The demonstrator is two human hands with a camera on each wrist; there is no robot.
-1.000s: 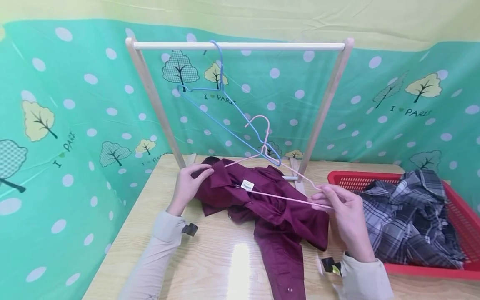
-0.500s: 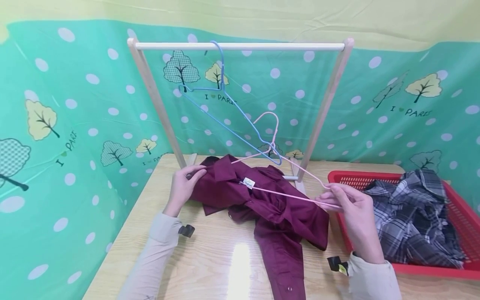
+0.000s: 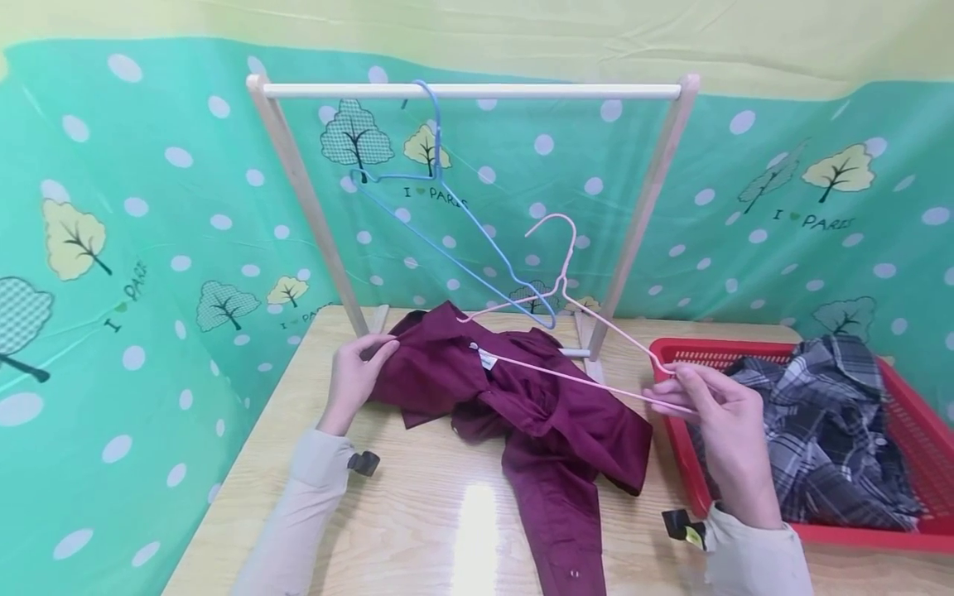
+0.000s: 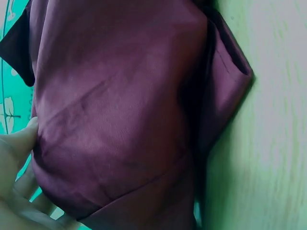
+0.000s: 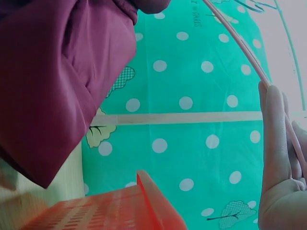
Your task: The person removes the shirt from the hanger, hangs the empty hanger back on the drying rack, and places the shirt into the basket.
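A maroon button-up shirt [image 3: 440, 372] lies rumpled on the table, with one sleeve stretched toward the front edge. My left hand [image 3: 353, 377] pinches its cloth at the left shoulder, thumb against the fabric in the left wrist view [image 4: 19, 143]. In my right hand [image 3: 723, 426] is the right corner of a pink clothes hanger [image 3: 604, 319], gripped between thumb and fingers. The hanger slants over the shirt, hook upward. Its left end reaches the collar opening beside the white label [image 3: 487, 361], and its lower bar crosses the shirt front.
A blue hanger [image 3: 477, 223] hangs from the white rail [image 3: 507, 91] of a wooden rack, overlapping the pink one in the head view. At right stands a red basket [image 3: 674, 463] holding a grey plaid garment [image 3: 812, 439]. The wooden table [image 3: 402, 513] extends in front.
My right hand has moved right, drawing the pink hanger along, so more of its left arm shows beyond the collar. My left hand has shifted slightly left with the shirt's shoulder.
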